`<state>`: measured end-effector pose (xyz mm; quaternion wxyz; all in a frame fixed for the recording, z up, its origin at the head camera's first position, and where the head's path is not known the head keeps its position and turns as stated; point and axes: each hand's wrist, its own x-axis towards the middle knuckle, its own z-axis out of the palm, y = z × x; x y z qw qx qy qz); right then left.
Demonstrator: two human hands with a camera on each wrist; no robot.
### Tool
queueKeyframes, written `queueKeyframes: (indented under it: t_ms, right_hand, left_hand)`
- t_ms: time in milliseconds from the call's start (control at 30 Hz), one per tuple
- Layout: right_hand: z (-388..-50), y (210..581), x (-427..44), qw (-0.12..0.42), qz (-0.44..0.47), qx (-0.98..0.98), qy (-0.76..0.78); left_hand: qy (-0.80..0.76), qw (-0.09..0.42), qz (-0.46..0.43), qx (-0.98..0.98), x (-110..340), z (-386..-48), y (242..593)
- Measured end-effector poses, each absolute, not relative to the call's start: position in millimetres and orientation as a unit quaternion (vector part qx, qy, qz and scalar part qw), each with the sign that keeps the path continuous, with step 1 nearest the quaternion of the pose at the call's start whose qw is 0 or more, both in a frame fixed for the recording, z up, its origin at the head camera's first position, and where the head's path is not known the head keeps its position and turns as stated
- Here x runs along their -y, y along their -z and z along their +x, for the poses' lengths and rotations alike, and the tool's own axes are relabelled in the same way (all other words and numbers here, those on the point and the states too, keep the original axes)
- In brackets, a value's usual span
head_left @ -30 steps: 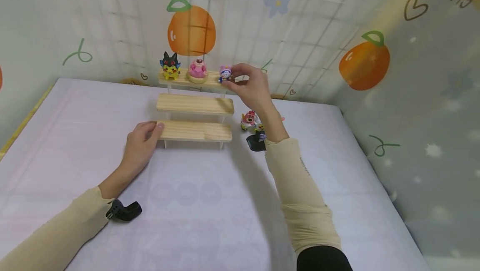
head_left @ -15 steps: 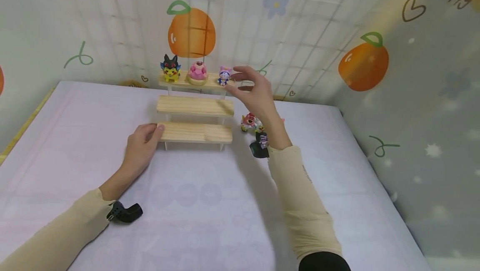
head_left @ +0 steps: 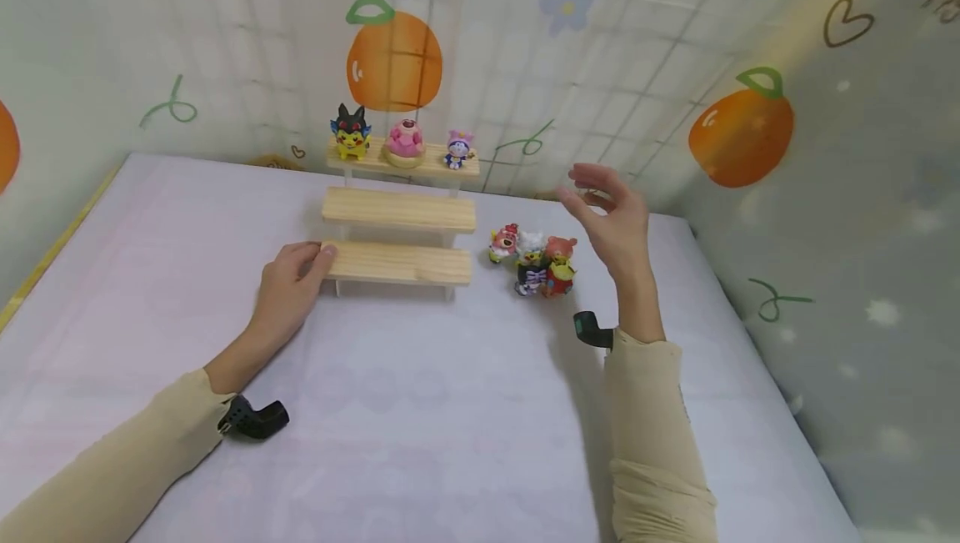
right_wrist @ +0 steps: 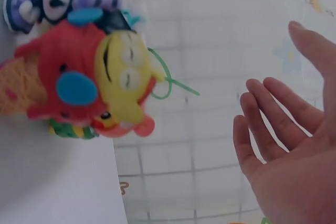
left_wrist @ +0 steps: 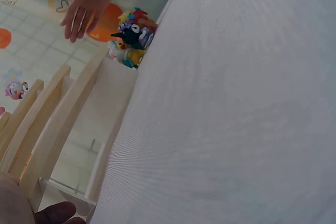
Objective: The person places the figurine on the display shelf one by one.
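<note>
A three-tier wooden display stand (head_left: pixel 399 208) with clear supports stands toward the back of the table. My left hand (head_left: pixel 288 286) grips the left end of its bottom step, thumb on top. Three figurines stand on the top step: a yellow one with a dark horned hood (head_left: pixel 351 136), a pink one on a round base (head_left: pixel 405 143) and a small purple-and-white one (head_left: pixel 458 151). Right of the stand, my right hand (head_left: pixel 617 226) hovers with relaxed fingers and holds nothing; the right wrist view shows its bare palm (right_wrist: pixel 294 177).
Several figurines cluster right of the stand, among them a red-and-white one (head_left: pixel 504 243), a black-and-purple one (head_left: pixel 531 278) and a red-and-yellow one (head_left: pixel 559 279). A white cloth (head_left: pixel 420 409) covers the table. A printed curtain (head_left: pixel 495 51) hangs behind.
My right hand has let go of the small purple-and-white figurine on the top step and moved right, uncovering the cluster of figurines. My left hand keeps its grip on the bottom step.
</note>
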<state>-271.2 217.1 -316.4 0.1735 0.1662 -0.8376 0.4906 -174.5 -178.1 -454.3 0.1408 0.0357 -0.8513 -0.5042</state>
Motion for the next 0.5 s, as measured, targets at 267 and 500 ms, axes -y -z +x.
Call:
queueKeyframes:
  t_ms: [267, 500]
  right_hand:
    - [-291, 334, -247, 0.147, 0.163, 0.851, -0.478]
    - [-286, 347, -281, 0.064, 0.160, 0.895, -0.412]
  left_hand:
    - [0.506, 0.147, 0.034, 0.849, 181, -173, 454]
    - [0.504, 0.144, 0.028, 0.851, 180, -173, 452]
